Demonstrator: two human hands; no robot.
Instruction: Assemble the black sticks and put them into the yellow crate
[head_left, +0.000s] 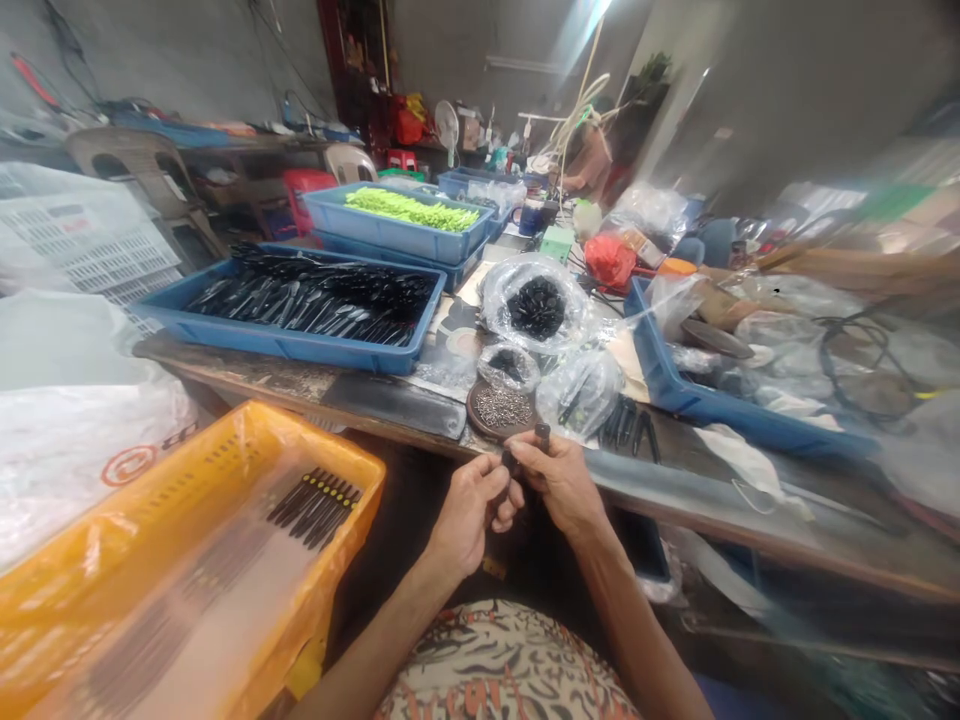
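Both my hands are together just off the table's front edge. My left hand (466,510) is closed in a pinch on a small black part (510,462), whose exact kind is hidden by the fingers. My right hand (561,478) grips a short black cylindrical piece (542,433), with its end sticking up past the thumb. Right behind the hands, on the table, stands a round brown dish (474,412) of small metal pins or screws (504,406). Beyond it are a small plastic bag (510,367) and a larger one with black parts (537,306).
An orange lined crate (247,425) with rows of black, yellow-dotted sticks stands at my left. Blue trays of black pieces (315,300) and bright green pieces (411,209) sit on the table (300,395). A cluttered blue tray (675,385) lies right. Another person (592,160) sits farther back.
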